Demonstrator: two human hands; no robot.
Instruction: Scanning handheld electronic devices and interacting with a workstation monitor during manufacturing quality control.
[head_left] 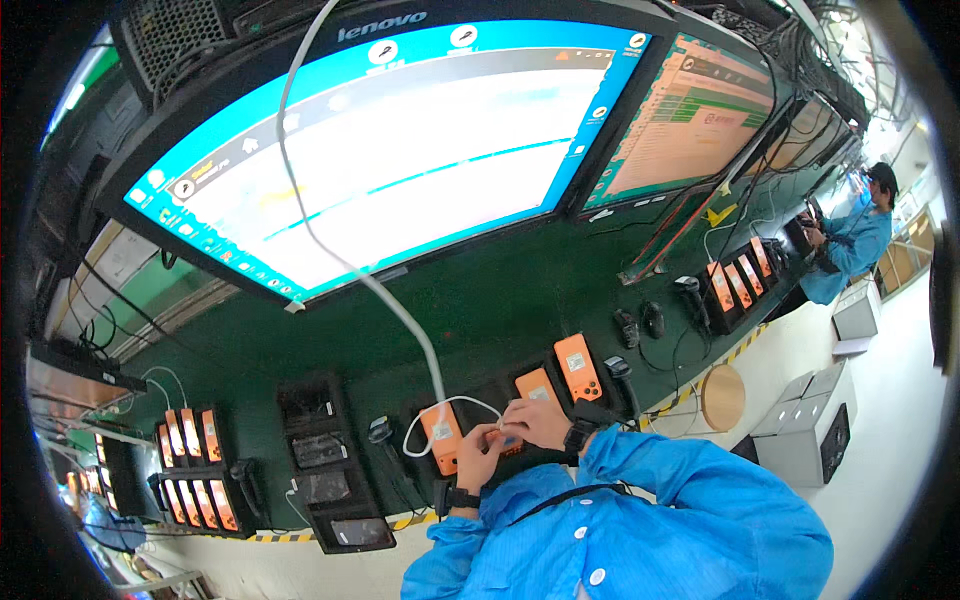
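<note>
My right hand is closed, its fingertips pinching the end of a white cable. The cable hangs down from above and loops round at the left before reaching my fingers. Close against it, my left hand has its fingers drawn together; what they grip is hidden. Part of an orange phone shows just beneath the fingers. Left of my hands lies another orange phone in a dark tray. Beyond my right hand lie an orange phone and one with a label and camera lenses.
A large lit monitor stands behind the green bench, beside a second screen. Dark trays and several orange phones lie leftward. Handheld scanners and mice are rightward. A co-worker stands far right.
</note>
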